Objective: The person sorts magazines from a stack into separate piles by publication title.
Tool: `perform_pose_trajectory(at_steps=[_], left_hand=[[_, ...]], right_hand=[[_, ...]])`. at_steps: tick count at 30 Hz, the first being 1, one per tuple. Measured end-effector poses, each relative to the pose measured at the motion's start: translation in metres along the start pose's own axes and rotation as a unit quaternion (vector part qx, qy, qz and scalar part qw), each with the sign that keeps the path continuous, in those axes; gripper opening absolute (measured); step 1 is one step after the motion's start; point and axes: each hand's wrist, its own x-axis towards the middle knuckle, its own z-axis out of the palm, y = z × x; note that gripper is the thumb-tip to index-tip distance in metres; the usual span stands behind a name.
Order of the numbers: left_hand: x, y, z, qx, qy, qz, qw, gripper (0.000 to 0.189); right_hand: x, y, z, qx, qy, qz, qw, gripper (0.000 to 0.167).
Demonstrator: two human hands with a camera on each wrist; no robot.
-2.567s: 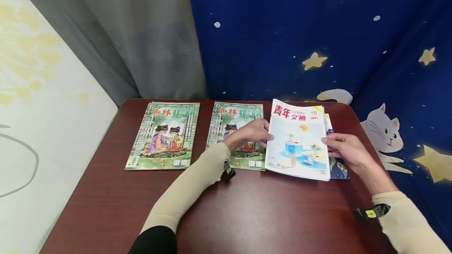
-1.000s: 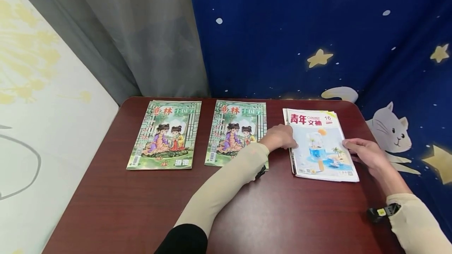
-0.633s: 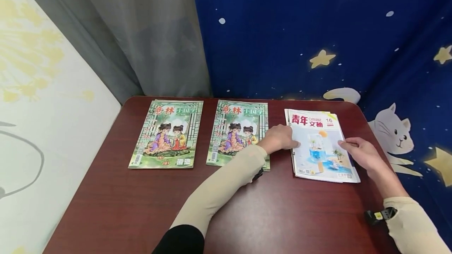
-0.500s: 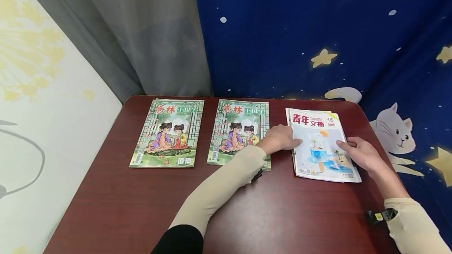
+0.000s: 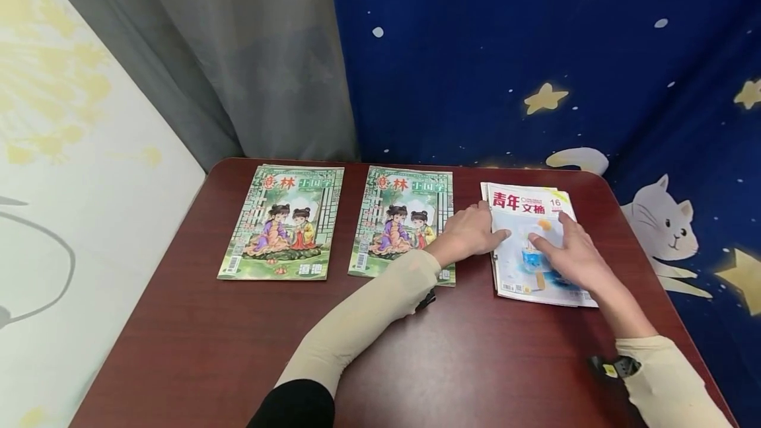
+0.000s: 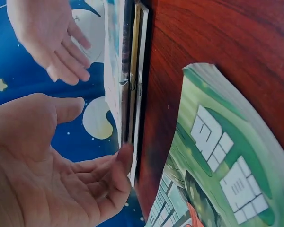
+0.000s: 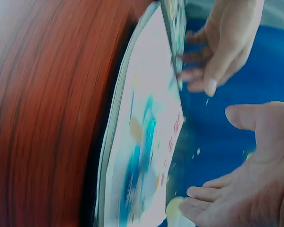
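Note:
At the right of the table lies a stack of magazines (image 5: 517, 269), the top one white with red lettering and a blue ice-pop picture. My left hand (image 5: 470, 233) is at the stack's left edge, its thumb stretched out over the cover. In the left wrist view its fingers (image 6: 106, 189) reach the spines, loosely bent, and grip nothing. Over the right half of the cover hovers my right hand (image 5: 573, 256), thumb and fingers spread. The right wrist view shows its palm (image 7: 255, 175) apart from the cover, with nothing in it.
Two green magazine piles lie to the left: one pile (image 5: 279, 226) near the table's left side, another pile (image 5: 398, 216) in the middle, partly behind my left forearm. A dark red table (image 5: 238, 349) carries everything. Grey and blue curtains (image 5: 440, 84) hang behind its far edge.
The white-covered magazine, earlier held up in both hands, now lies on the right stack. My right hand has left the stack's right edge and moved left over the cover; my left thumb has lifted.

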Motion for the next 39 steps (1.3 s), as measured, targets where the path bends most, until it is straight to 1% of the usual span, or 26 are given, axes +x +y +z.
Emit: perform_pose_trajectory(at_steps=[2, 4, 6, 9, 12, 17, 21, 25, 28, 31, 34, 37, 39], left_hand=[[-0.001, -0.002, -0.001, 0.001, 0.016, 0.009, 0.9998, 0.068], [-0.002, -0.005, -0.003, -0.007, 0.032, 0.02, 0.9993, 0.063], [-0.002, -0.01, -0.005, -0.027, 0.044, 0.03, 0.9982, 0.058], [-0.001, -0.02, -0.01, -0.062, 0.057, 0.032, 0.9959, 0.054], [0.0, -0.03, -0.016, -0.094, 0.062, 0.026, 0.9933, 0.053], [-0.003, -0.049, -0.026, -0.129, 0.053, 0.013, 0.9901, 0.058], [-0.011, -0.073, -0.035, -0.142, 0.063, -0.013, 0.9878, 0.056], [-0.016, -0.1, -0.047, -0.133, 0.081, -0.036, 0.9871, 0.055], [-0.019, -0.122, -0.057, -0.124, 0.089, -0.049, 0.987, 0.057], [-0.022, -0.145, -0.064, -0.123, 0.092, -0.07, 0.9856, 0.058], [-0.026, -0.167, -0.068, -0.128, 0.093, -0.086, 0.9837, 0.057], [-0.032, -0.186, -0.071, -0.135, 0.091, -0.096, 0.9819, 0.058], [-0.037, -0.195, -0.071, -0.128, 0.09, -0.107, 0.9818, 0.059]], right_hand=[[0.0, -0.006, 0.005, 0.007, 0.019, -0.016, 0.9997, 0.104], [-0.001, -0.011, 0.01, 0.02, 0.047, -0.03, 0.9982, 0.1], [-0.002, -0.014, 0.015, 0.036, 0.077, -0.037, 0.9957, 0.095], [-0.003, -0.018, 0.024, 0.064, 0.107, -0.039, 0.9915, 0.089], [-0.003, -0.023, 0.031, 0.082, 0.119, -0.044, 0.9885, 0.086], [-0.001, -0.033, 0.039, 0.087, 0.128, -0.072, 0.9854, 0.079], [0.002, -0.043, 0.047, 0.106, 0.136, -0.095, 0.9804, 0.071], [0.006, -0.05, 0.054, 0.134, 0.154, -0.117, 0.9719, 0.061], [0.008, -0.056, 0.057, 0.145, 0.152, -0.123, 0.97, 0.06], [0.011, -0.063, 0.061, 0.139, 0.146, -0.121, 0.972, 0.062], [0.015, -0.073, 0.065, 0.119, 0.151, -0.109, 0.9752, 0.063], [0.019, -0.084, 0.069, 0.09, 0.152, -0.097, 0.9795, 0.064], [0.023, -0.092, 0.072, 0.067, 0.136, -0.095, 0.9838, 0.066]])
